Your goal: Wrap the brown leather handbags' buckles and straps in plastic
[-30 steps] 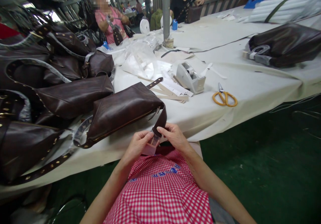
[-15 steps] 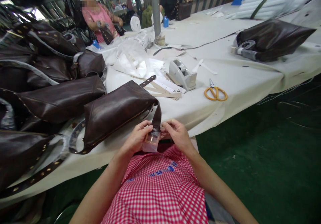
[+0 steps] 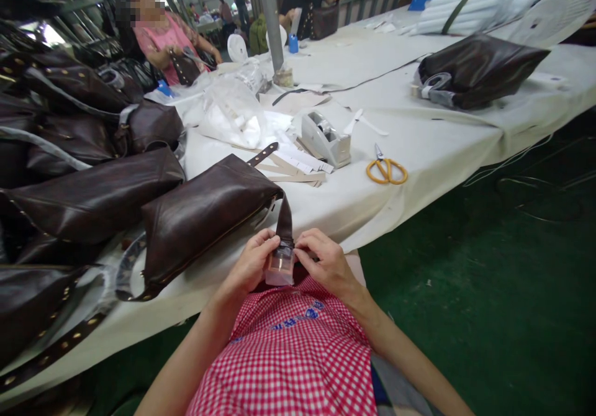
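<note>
My left hand [image 3: 251, 259] is closed on a buckle [image 3: 280, 263] under clear plastic, its thumb pressed on the left edge where the wrap meets the strap. The dark brown leather strap [image 3: 284, 220] runs down from a brown leather bag [image 3: 212, 217] lying on the table. At the strap's right edge, level with the top of the plastic, my right hand [image 3: 325, 259] has thumb and index finger pinched together. What sits between those fingertips is too small to make out. Buckle and wrap hang just past the table edge, above my red checked apron [image 3: 288, 354].
Brown bags [image 3: 93, 198] are piled on the left. Scissors with yellow handles [image 3: 386, 171], a tape dispenser [image 3: 326, 140] and paper strips [image 3: 298, 161] lie beyond my hands. Another bag [image 3: 479, 71] rests at the right. A metal post [image 3: 271, 25] rises from the table; co-workers are across it.
My right fingers have come in closer against the strap's edge and pinch there. The left hand keeps its hold. The whole view has shifted slightly, moving the table things leftward.
</note>
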`<state>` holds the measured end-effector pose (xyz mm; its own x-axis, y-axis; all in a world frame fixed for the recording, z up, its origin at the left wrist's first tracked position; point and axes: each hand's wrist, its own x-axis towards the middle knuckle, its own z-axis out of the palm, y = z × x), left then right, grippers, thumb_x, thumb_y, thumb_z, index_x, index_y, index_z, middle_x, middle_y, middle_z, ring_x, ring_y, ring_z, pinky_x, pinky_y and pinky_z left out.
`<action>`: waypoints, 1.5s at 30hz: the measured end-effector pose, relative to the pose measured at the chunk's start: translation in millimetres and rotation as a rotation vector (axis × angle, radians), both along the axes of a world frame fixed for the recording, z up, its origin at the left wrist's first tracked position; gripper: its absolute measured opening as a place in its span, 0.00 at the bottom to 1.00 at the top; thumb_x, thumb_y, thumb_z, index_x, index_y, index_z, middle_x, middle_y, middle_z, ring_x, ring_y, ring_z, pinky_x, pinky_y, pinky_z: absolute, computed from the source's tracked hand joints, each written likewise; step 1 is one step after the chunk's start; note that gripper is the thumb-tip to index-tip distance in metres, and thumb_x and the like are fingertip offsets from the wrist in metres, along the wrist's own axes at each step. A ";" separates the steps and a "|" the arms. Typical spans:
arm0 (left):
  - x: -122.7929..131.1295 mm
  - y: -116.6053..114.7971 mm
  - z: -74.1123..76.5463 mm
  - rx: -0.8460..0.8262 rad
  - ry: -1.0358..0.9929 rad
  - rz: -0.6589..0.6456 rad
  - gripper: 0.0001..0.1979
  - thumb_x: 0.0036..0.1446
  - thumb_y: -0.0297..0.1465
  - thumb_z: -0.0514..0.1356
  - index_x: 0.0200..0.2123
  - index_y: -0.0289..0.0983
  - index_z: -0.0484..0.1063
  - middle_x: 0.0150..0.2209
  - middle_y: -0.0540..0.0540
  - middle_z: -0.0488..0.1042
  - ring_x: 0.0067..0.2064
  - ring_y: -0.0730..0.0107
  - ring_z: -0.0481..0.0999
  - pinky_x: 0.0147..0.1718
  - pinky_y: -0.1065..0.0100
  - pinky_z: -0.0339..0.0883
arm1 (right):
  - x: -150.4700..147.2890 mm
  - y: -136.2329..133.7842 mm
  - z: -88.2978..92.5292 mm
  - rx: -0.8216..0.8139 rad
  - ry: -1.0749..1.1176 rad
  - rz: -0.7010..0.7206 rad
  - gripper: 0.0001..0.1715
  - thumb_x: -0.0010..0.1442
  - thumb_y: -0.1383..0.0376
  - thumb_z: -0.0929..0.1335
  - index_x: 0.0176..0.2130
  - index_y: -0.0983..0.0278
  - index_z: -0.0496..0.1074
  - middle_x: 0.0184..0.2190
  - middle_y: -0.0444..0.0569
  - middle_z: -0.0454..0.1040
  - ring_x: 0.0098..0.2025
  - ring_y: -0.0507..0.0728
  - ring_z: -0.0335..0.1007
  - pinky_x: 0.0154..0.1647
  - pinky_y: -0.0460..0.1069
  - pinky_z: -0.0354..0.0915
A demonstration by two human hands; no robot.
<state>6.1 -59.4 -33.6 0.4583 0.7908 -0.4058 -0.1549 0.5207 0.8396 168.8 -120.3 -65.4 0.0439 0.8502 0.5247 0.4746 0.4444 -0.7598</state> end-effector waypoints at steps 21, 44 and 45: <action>-2.5 3.1 -10.8 0.007 0.032 -0.003 0.16 0.45 0.35 0.70 0.32 0.36 0.68 0.25 0.52 0.72 0.24 0.75 0.71 0.26 0.72 0.68 | -9.8 9.1 -17.9 0.140 -0.283 -0.095 0.08 0.62 0.71 0.61 0.32 0.61 0.62 0.30 0.49 0.67 0.34 0.57 0.65 0.34 0.50 0.65; -6.1 10.5 -12.3 0.053 0.064 -0.058 0.18 0.45 0.38 0.71 0.26 0.36 0.64 0.23 0.55 0.66 0.23 0.78 0.66 0.24 0.75 0.61 | -8.8 14.3 -25.8 0.026 -0.059 0.014 0.07 0.62 0.72 0.61 0.34 0.60 0.61 0.34 0.49 0.68 0.38 0.56 0.66 0.39 0.51 0.66; -6.6 11.1 -14.0 0.059 0.059 -0.064 0.18 0.45 0.38 0.71 0.26 0.36 0.64 0.23 0.54 0.66 0.23 0.78 0.66 0.24 0.75 0.61 | -8.0 15.1 -25.4 0.014 -0.050 0.007 0.07 0.62 0.72 0.61 0.33 0.60 0.61 0.34 0.50 0.68 0.38 0.56 0.66 0.39 0.51 0.66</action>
<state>-0.5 -48.2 -47.5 0.4855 0.7837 -0.3875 -0.0723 0.4777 0.8755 160.7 -105.1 -90.8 0.0118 0.8427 0.5383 0.5086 0.4584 -0.7288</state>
